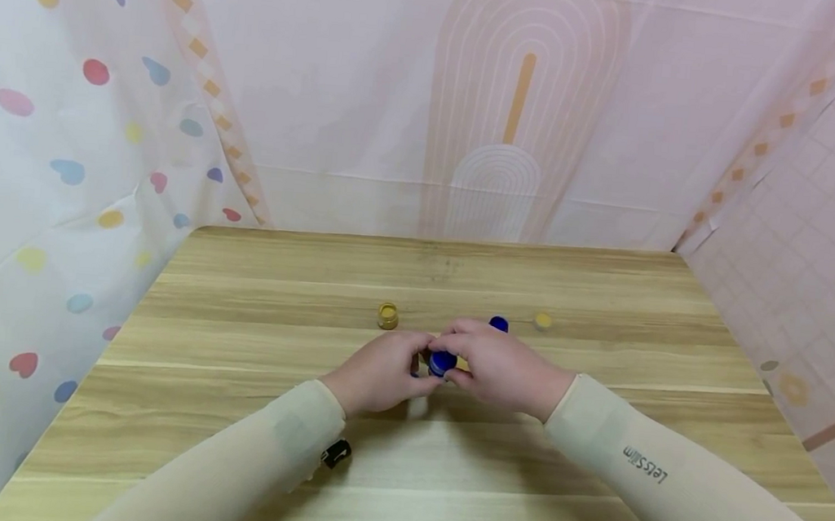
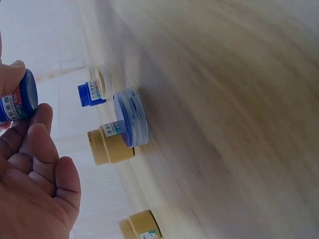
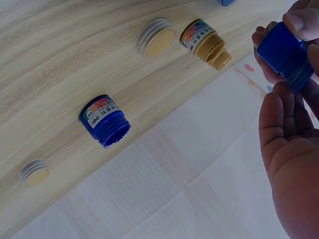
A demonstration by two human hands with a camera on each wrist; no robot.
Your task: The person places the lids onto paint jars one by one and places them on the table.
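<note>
Head view: the left hand (image 1: 390,373) and right hand (image 1: 497,365) both grip a blue jar (image 1: 443,363) over the middle of the tabletop (image 1: 274,306). Toward its back edge stand a yellow jar (image 1: 388,317) and a second blue jar (image 1: 498,324), with a yellow lid (image 1: 543,322) farther right.

Left wrist: a bluish lid (image 2: 133,118) rests on the tabletop.

Right wrist: the second blue jar stands uncapped; a clear lid (image 3: 155,40) lies between it and the yellow jar.

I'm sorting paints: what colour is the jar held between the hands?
Deep blue; the jar shows best in the right wrist view.
</note>
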